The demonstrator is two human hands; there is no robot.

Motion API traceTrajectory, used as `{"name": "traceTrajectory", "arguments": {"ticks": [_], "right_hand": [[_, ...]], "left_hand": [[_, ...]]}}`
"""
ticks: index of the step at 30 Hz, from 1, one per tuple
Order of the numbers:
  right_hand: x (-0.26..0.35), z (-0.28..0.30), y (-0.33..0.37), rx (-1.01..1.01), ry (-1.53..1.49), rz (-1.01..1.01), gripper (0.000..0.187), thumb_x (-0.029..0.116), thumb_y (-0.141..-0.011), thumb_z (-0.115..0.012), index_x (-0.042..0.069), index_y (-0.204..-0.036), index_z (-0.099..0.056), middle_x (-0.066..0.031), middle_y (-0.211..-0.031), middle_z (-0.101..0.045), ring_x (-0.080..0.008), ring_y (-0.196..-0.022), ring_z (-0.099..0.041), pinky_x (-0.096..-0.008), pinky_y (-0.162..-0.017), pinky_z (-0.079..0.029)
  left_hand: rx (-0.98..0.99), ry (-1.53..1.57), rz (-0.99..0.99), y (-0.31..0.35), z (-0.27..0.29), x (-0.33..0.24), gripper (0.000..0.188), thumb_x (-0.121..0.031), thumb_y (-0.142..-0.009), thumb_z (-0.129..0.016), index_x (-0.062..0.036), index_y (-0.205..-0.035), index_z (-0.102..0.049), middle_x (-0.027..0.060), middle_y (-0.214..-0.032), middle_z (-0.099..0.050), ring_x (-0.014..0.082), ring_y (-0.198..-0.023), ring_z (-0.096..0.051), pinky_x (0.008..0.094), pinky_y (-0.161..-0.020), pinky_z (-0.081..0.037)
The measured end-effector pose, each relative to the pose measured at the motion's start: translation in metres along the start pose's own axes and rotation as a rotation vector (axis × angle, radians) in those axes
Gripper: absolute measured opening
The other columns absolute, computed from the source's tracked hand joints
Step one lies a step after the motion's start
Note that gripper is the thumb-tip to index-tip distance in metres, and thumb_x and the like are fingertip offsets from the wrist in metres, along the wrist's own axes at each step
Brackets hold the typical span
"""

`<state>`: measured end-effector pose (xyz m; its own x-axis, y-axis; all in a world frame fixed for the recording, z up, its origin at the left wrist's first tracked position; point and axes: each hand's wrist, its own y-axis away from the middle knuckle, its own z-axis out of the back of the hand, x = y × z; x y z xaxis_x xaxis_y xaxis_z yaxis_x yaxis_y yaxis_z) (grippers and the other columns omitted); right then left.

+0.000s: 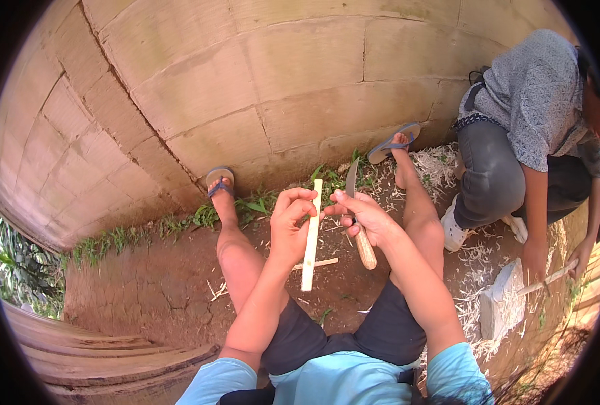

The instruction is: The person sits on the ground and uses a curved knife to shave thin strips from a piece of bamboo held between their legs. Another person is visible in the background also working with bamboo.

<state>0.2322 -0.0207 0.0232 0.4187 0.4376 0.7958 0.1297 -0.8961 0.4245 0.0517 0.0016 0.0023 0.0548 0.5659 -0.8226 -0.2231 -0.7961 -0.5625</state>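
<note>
Left hand [292,214], frame centre: pinching pale strip [311,246]. Right hand [373,217], right of centre: grasping knife [365,248], blade [351,179] toward top.

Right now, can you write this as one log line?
left grip: pale strip; right grip: knife, blade pointing away; co-worker: bent over stick; ground: shavings

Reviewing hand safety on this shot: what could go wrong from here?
1. Cut: the left hand holds the pale wood strip close to the bare blade of the knife in the right hand; a slip could nick fingers.
2. Drop: the knife is held between bare legs, with open sandals beyond; a fumble might hit skin.
3. Bump: a co-worker crouches to the right; a wide swing might bring the blade their way.
</note>
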Motion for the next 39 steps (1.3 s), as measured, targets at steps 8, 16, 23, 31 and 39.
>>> {"name": "traceTrajectory", "arguments": {"ticks": [8,16,23,31,39], "right_hand": [[-0.004,-0.001,0.0,0.183,-0.024,0.0,0.028,0.034,-0.094,-0.06,0.009,-0.106,-0.051,-0.0074,-0.09,-0.062,-0.002,-0.054,-0.044,-0.0138,-0.036,-0.034],[0.003,0.006,0.005,0.075,0.146,0.157,0.05,0.045,-0.099,-0.046,0.006,-0.128,-0.043,-0.0079,-0.096,-0.061,-0.0038,-0.055,-0.046,-0.0163,-0.04,-0.035],[-0.002,-0.008,0.006,-0.07,0.403,0.246,0.055,0.05,-0.101,-0.035,0.007,-0.135,-0.039,-0.0074,-0.095,-0.06,-0.0032,-0.052,-0.044,-0.0178,-0.04,-0.035],[-0.024,0.01,-0.02,-0.193,0.892,0.825,0.043,0.035,-0.099,-0.046,0.007,-0.132,-0.05,-0.0121,-0.093,-0.063,-0.0218,-0.072,-0.061,-0.0314,-0.064,-0.05],[-0.025,-0.022,0.003,-0.285,1.236,1.023,0.026,0.016,-0.09,-0.056,0.02,-0.116,-0.059,-0.0078,-0.09,-0.061,-0.035,-0.071,-0.064,-0.0433,-0.059,-0.053]], "left_hand": [[-0.141,-0.703,-0.155,-0.01,0.017,-0.008,0.014,0.009,-0.073,-0.063,-0.0014,-0.08,-0.059,0.0093,-0.089,-0.058,0.0207,-0.09,-0.06,0.031,-0.071,-0.051],[-0.011,-0.213,0.338,-0.003,0.016,0.004,0.013,-0.007,-0.087,-0.065,-0.0002,-0.098,-0.063,0.0058,-0.086,-0.062,0.0135,-0.075,-0.062,0.0277,-0.067,-0.051],[0.065,0.238,0.683,-0.004,0.016,-0.003,0.019,-0.014,-0.096,-0.055,-0.0028,-0.112,-0.054,0.0039,-0.086,-0.061,0.0083,-0.067,-0.058,0.0233,-0.061,-0.049],[-0.029,0.381,0.73,-0.005,0.015,0.001,0.015,-0.019,-0.101,-0.046,-0.0057,-0.106,-0.049,0.0032,-0.084,-0.059,0.0093,-0.065,-0.058,0.0244,-0.059,-0.051],[0.033,0.592,0.777,-0.006,0.022,-0.007,0.016,-0.019,-0.101,-0.041,-0.0068,-0.111,-0.043,0.0081,-0.081,-0.061,0.0112,-0.047,-0.057,0.021,-0.037,-0.047]]}}
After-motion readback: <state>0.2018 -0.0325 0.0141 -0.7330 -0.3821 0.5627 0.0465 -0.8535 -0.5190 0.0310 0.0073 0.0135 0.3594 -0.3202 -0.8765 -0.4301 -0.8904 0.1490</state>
